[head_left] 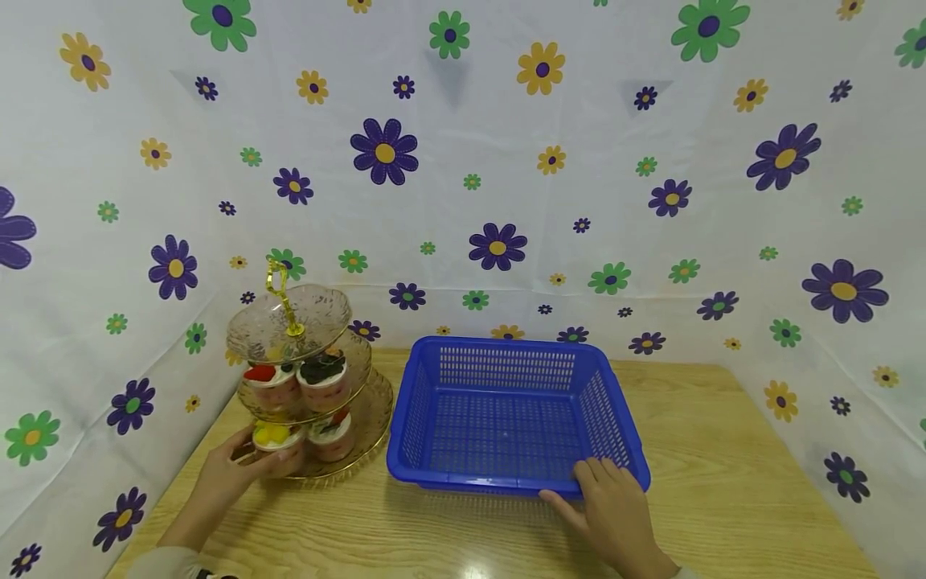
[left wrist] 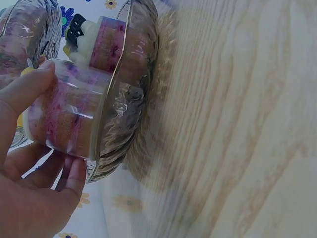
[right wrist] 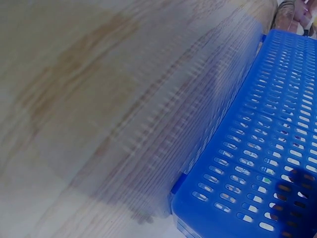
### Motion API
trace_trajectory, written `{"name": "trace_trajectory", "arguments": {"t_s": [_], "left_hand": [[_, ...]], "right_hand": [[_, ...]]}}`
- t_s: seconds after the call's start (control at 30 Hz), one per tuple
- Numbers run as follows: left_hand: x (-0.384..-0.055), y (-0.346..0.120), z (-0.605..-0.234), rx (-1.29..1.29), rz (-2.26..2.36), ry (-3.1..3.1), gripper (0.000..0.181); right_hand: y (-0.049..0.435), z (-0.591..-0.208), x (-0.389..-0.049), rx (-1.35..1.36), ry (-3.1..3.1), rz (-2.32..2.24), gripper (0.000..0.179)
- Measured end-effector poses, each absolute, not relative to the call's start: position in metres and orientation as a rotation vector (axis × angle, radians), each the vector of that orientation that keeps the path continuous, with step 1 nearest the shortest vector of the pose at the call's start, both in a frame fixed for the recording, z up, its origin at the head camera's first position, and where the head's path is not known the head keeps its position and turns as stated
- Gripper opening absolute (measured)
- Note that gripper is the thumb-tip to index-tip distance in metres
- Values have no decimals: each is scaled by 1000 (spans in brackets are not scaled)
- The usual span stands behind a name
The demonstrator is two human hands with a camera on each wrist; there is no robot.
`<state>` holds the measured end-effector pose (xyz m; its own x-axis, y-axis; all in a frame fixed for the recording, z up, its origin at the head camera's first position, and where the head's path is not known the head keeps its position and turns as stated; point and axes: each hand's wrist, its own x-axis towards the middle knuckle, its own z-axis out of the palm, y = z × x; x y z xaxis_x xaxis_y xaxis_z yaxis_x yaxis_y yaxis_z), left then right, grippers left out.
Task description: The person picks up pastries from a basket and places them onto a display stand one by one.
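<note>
My left hand point(head_left: 227, 476) holds a clear cup of layered cake point(left wrist: 69, 116) with a yellow topping, thumb on one side and fingers on the other. That cup is at the front left of the lowest plate of a three-tier stand point(head_left: 249, 331) with a gold handle. Beside it on the same plate is another cake cup point(head_left: 333, 441). My right hand point(head_left: 615, 515) grips the front right rim of a blue plastic basket point(head_left: 506, 344), fingers over the edge. Nothing lies in the basket. In the right wrist view the basket's slotted wall point(right wrist: 257, 148) shows.
On the middle tier sit a red-topped cake cup point(head_left: 275, 390) and a dark-topped one point(head_left: 323, 378). The wooden table point(head_left: 694, 450) extends right of the basket. A white flowered cloth point(head_left: 463, 201) stands behind and at both sides.
</note>
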<state>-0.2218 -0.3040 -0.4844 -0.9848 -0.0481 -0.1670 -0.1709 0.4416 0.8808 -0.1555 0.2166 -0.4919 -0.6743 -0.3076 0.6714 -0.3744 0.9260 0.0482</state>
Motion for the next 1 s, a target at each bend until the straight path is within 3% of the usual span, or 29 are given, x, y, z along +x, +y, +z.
{"name": "trace_trajectory", "arguments": {"t_s": [0.43, 0.67, 1.0], "left_hand": [[-230, -306, -482, -136, 1459, 2670, 95], [-234, -298, -490, -62, 1424, 2792, 79], [-241, -292, -496, -81, 1426, 2754, 83]], "right_hand": [[217, -491, -155, 475, -2375, 117, 64], [217, -493, -156, 479, -2367, 127, 66], [217, -494, -156, 476, -2364, 116, 67]]}}
